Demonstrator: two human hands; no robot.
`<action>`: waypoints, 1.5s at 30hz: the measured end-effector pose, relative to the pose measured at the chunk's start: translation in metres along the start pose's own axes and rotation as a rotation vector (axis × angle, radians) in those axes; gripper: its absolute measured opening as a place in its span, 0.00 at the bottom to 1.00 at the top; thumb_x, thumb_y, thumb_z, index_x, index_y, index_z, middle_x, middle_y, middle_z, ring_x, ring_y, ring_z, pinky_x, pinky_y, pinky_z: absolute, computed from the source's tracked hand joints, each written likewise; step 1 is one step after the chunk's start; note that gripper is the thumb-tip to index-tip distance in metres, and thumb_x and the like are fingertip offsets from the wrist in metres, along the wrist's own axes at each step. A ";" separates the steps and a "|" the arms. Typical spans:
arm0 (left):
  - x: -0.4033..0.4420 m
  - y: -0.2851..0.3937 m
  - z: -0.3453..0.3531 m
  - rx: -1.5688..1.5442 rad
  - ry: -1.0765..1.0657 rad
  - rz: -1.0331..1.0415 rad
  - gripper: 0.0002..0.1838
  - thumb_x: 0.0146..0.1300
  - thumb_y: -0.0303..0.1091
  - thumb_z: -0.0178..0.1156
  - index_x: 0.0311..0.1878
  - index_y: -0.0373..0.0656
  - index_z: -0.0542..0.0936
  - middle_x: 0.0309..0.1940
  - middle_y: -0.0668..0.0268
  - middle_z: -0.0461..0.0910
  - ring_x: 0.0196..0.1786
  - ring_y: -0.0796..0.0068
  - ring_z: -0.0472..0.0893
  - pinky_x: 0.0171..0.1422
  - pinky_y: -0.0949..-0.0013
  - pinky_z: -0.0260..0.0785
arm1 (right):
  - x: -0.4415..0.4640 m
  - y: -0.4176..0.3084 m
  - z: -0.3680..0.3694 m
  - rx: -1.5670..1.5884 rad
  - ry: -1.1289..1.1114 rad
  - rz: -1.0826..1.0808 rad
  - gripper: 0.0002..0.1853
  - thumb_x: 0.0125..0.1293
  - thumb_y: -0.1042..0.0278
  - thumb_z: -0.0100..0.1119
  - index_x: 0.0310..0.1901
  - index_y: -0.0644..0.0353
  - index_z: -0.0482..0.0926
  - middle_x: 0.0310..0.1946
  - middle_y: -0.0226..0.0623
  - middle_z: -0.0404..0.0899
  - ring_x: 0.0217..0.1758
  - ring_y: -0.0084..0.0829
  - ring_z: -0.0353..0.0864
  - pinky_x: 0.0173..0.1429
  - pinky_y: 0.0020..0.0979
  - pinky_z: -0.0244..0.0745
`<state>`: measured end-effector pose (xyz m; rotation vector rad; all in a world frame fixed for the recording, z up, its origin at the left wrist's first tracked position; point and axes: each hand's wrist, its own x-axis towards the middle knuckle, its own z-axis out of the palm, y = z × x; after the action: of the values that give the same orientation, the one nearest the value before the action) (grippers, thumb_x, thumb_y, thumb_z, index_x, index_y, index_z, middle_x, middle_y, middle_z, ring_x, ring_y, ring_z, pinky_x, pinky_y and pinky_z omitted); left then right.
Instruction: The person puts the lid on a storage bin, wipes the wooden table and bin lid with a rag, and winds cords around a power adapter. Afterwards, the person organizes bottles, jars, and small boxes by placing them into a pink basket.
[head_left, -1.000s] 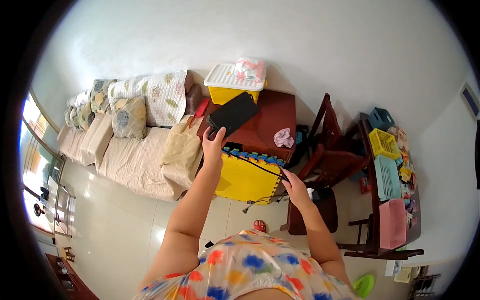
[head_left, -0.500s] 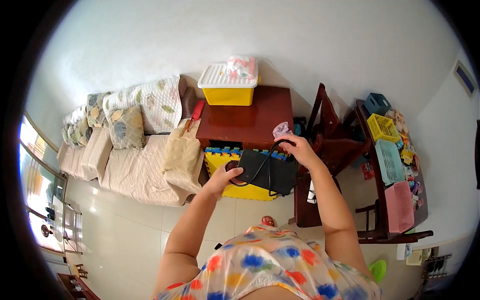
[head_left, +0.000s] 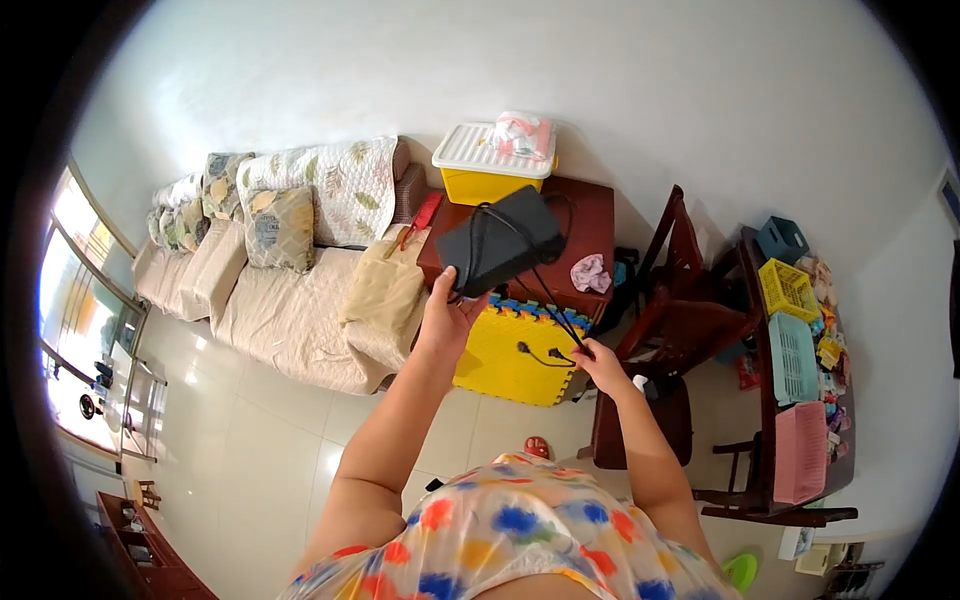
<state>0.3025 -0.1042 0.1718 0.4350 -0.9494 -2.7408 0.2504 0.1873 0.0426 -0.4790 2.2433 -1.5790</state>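
Observation:
My left hand (head_left: 452, 315) grips the lower left corner of a flat black box-like device (head_left: 505, 242), raised in front of the dark red cabinet. A black cord (head_left: 548, 296) loops over the device and runs down to the right. My right hand (head_left: 600, 362) is closed round the cord, with two plug ends (head_left: 556, 354) dangling just left of its fingers. Behind them stands a yellow foam mat (head_left: 508, 358) with a blue and green toothed edge. A crumpled pink cloth (head_left: 590, 274) lies on the cabinet top (head_left: 590, 215).
A yellow box with a white lid (head_left: 480, 150) stands on the cabinet's back. To the left is a covered sofa (head_left: 285, 300) with cushions. Wooden chairs (head_left: 680, 325) stand at the right, beside a table holding a yellow basket (head_left: 788, 288) and a pink basket (head_left: 800, 452).
The device has risen from before the mat to over the cabinet, in my left hand. My right hand has moved down, drawing the cord away from the device. Two plug ends now show.

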 end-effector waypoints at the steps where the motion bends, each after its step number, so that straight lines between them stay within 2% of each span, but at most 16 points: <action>1: 0.003 0.001 0.000 -0.026 0.009 0.027 0.23 0.65 0.47 0.58 0.56 0.42 0.70 0.47 0.60 0.77 0.52 0.63 0.79 0.58 0.63 0.74 | -0.001 -0.001 -0.003 0.016 0.013 -0.027 0.06 0.69 0.70 0.54 0.42 0.64 0.74 0.32 0.29 0.74 0.34 0.21 0.74 0.41 0.24 0.69; 5: 0.025 0.001 -0.020 0.011 0.062 0.104 0.19 0.64 0.43 0.61 0.50 0.40 0.74 0.45 0.64 0.79 0.44 0.71 0.81 0.51 0.70 0.74 | -0.005 -0.002 -0.011 0.056 0.071 -0.087 0.08 0.70 0.70 0.53 0.45 0.65 0.75 0.31 0.30 0.73 0.33 0.21 0.73 0.40 0.24 0.68; 8: 0.022 0.004 -0.022 0.333 0.126 0.265 0.19 0.62 0.39 0.63 0.52 0.39 0.74 0.44 0.65 0.79 0.45 0.75 0.79 0.51 0.70 0.73 | -0.023 -0.052 -0.009 -0.106 0.061 -0.064 0.11 0.69 0.71 0.53 0.50 0.64 0.75 0.32 0.31 0.74 0.34 0.20 0.73 0.40 0.24 0.68; 12: 0.024 0.002 -0.042 0.744 0.009 0.405 0.26 0.57 0.36 0.67 0.56 0.34 0.73 0.46 0.63 0.78 0.49 0.75 0.77 0.55 0.73 0.68 | -0.028 -0.088 -0.012 -0.381 0.064 -0.373 0.15 0.67 0.71 0.55 0.54 0.63 0.76 0.47 0.45 0.79 0.49 0.43 0.78 0.50 0.35 0.72; 16: -0.001 0.006 -0.031 0.894 -0.077 0.299 0.29 0.56 0.38 0.69 0.57 0.32 0.72 0.47 0.63 0.78 0.50 0.75 0.76 0.56 0.75 0.66 | -0.023 -0.145 -0.026 -0.371 -0.004 -0.387 0.11 0.65 0.72 0.57 0.49 0.60 0.79 0.42 0.43 0.79 0.44 0.40 0.79 0.47 0.32 0.73; 17: 0.003 0.003 -0.042 0.947 -0.056 0.144 0.28 0.58 0.40 0.67 0.57 0.35 0.72 0.46 0.65 0.78 0.49 0.75 0.76 0.55 0.73 0.69 | -0.018 -0.149 -0.027 -0.250 0.005 -0.410 0.10 0.63 0.71 0.60 0.46 0.62 0.80 0.39 0.40 0.79 0.42 0.36 0.78 0.47 0.30 0.73; 18: -0.001 0.002 -0.040 0.867 -0.067 0.067 0.27 0.58 0.41 0.66 0.56 0.36 0.72 0.45 0.66 0.78 0.49 0.75 0.76 0.54 0.72 0.70 | -0.011 -0.153 -0.027 -0.181 0.040 -0.457 0.09 0.60 0.74 0.63 0.42 0.64 0.79 0.35 0.33 0.77 0.38 0.24 0.75 0.47 0.26 0.71; 20: -0.010 -0.001 -0.034 0.703 -0.086 -0.083 0.26 0.59 0.43 0.64 0.56 0.38 0.72 0.44 0.66 0.77 0.48 0.74 0.77 0.53 0.70 0.72 | 0.001 -0.162 -0.034 -0.220 0.093 -0.447 0.08 0.59 0.73 0.65 0.38 0.64 0.76 0.34 0.32 0.77 0.39 0.24 0.75 0.49 0.25 0.70; 25: -0.016 -0.004 -0.037 0.521 -0.217 -0.240 0.17 0.65 0.43 0.57 0.52 0.44 0.73 0.44 0.68 0.78 0.44 0.74 0.79 0.47 0.69 0.75 | 0.033 -0.160 -0.042 0.259 -0.103 -0.308 0.11 0.58 0.74 0.67 0.36 0.57 0.72 0.37 0.24 0.68 0.43 0.18 0.70 0.49 0.22 0.68; 28: -0.018 0.001 -0.037 0.498 -0.230 -0.256 0.17 0.66 0.44 0.56 0.52 0.45 0.74 0.44 0.68 0.79 0.43 0.74 0.79 0.48 0.68 0.74 | 0.043 -0.161 -0.038 0.280 -0.084 -0.375 0.11 0.59 0.68 0.68 0.37 0.58 0.74 0.34 0.24 0.74 0.39 0.16 0.73 0.43 0.20 0.70; 31: -0.012 0.003 -0.048 0.455 -0.289 -0.348 0.17 0.66 0.45 0.55 0.52 0.45 0.75 0.44 0.67 0.81 0.43 0.74 0.81 0.49 0.67 0.74 | 0.052 -0.160 -0.031 0.316 -0.141 -0.369 0.10 0.60 0.70 0.66 0.40 0.58 0.75 0.36 0.25 0.75 0.41 0.17 0.74 0.45 0.21 0.70; 34: -0.025 -0.001 -0.039 0.286 -0.234 -0.406 0.17 0.67 0.47 0.54 0.51 0.45 0.76 0.44 0.66 0.82 0.43 0.72 0.81 0.50 0.67 0.74 | 0.063 -0.149 -0.028 0.503 -0.359 -0.176 0.09 0.63 0.70 0.63 0.43 0.57 0.76 0.38 0.26 0.76 0.44 0.19 0.75 0.49 0.22 0.71; 35: -0.028 -0.004 -0.037 0.239 -0.234 -0.401 0.18 0.67 0.48 0.54 0.51 0.45 0.76 0.44 0.66 0.82 0.43 0.71 0.81 0.50 0.66 0.74 | 0.074 -0.135 -0.030 0.451 -0.386 -0.185 0.10 0.66 0.67 0.61 0.46 0.58 0.76 0.39 0.27 0.77 0.46 0.22 0.76 0.54 0.24 0.71; 37: -0.031 -0.008 -0.034 0.140 -0.233 -0.388 0.18 0.67 0.49 0.54 0.50 0.45 0.76 0.44 0.66 0.82 0.44 0.70 0.81 0.51 0.66 0.74 | 0.070 -0.110 -0.011 0.199 -0.233 -0.508 0.10 0.66 0.66 0.60 0.47 0.58 0.76 0.40 0.26 0.77 0.45 0.23 0.76 0.54 0.25 0.71; 39: -0.033 -0.006 -0.028 0.106 -0.226 -0.337 0.19 0.67 0.50 0.54 0.50 0.45 0.76 0.44 0.66 0.82 0.45 0.70 0.81 0.52 0.65 0.74 | 0.039 -0.124 -0.006 0.749 -0.323 -0.171 0.11 0.66 0.67 0.60 0.47 0.59 0.76 0.38 0.27 0.78 0.44 0.24 0.77 0.53 0.27 0.69; 45: -0.014 -0.007 -0.031 0.010 -0.143 -0.283 0.21 0.66 0.50 0.56 0.51 0.44 0.74 0.45 0.63 0.81 0.49 0.68 0.80 0.57 0.64 0.73 | 0.019 -0.055 -0.006 0.452 -0.180 0.090 0.11 0.61 0.74 0.62 0.45 0.59 0.75 0.35 0.29 0.78 0.41 0.24 0.77 0.51 0.25 0.69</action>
<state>0.3261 -0.1128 0.1471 0.4076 -1.0049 -3.0587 0.2347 0.1655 0.0944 -0.3671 1.6824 -1.8416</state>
